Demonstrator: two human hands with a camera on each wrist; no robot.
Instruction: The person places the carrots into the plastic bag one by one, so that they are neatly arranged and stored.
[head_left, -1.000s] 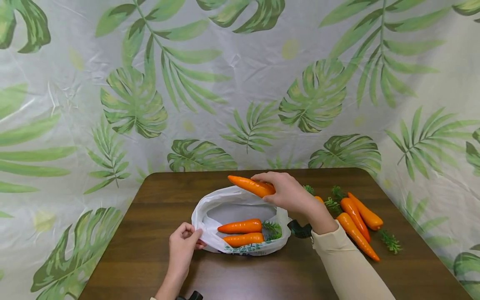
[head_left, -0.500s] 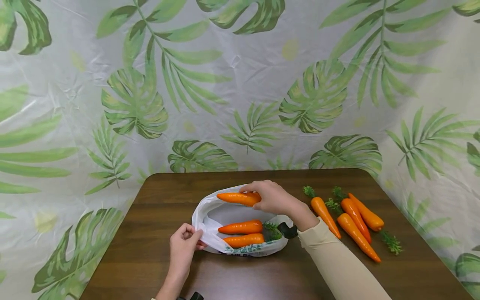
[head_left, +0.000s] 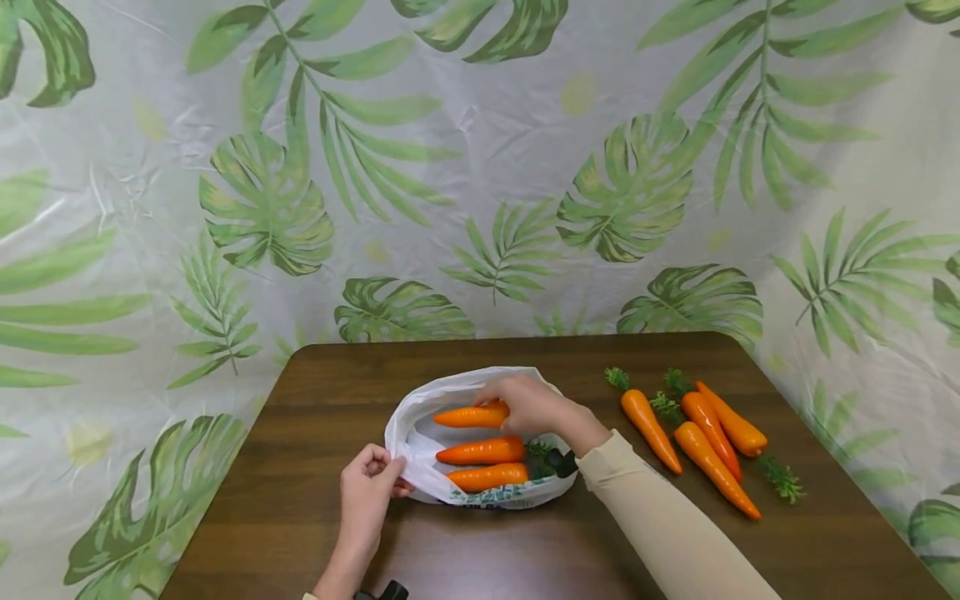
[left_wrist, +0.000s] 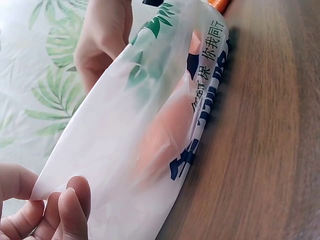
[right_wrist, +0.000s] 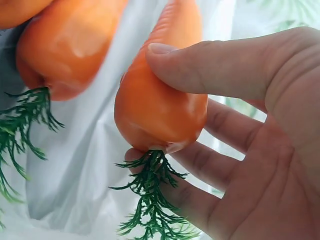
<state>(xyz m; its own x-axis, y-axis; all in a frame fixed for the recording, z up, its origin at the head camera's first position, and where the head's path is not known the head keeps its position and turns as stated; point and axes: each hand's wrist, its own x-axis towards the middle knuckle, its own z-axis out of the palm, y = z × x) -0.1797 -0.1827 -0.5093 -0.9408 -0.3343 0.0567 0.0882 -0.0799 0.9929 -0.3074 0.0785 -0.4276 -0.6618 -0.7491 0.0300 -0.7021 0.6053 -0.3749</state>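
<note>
A white plastic bag point(head_left: 420, 408) with green and dark blue print lies on the table, its mouth spread. My left hand point(head_left: 366, 492) pinches the bag's left rim between thumb and fingers, as the left wrist view also shows. Inside the bag, my right hand point(head_left: 525, 406) grips an orange carrot point(head_left: 467, 416) by its thick end. In the right wrist view the thumb point(right_wrist: 200, 67) presses on top of this carrot, fingers behind it, and its green top point(right_wrist: 152, 200) hangs free. Two other carrots lie in the bag, a middle one point(head_left: 480, 451) and a near one point(head_left: 489, 477).
Several carrots with leafy tops lie on the right of the brown wooden table point(head_left: 315, 392), among them a single carrot point(head_left: 649, 429) close to my right sleeve point(head_left: 660, 517). Behind the table hangs a leaf-patterned cloth point(head_left: 480, 167).
My right hand has moved left and down with its carrot, from above the bag's far rim into the bag beside the two others. The left hand keeps its hold on the rim.
</note>
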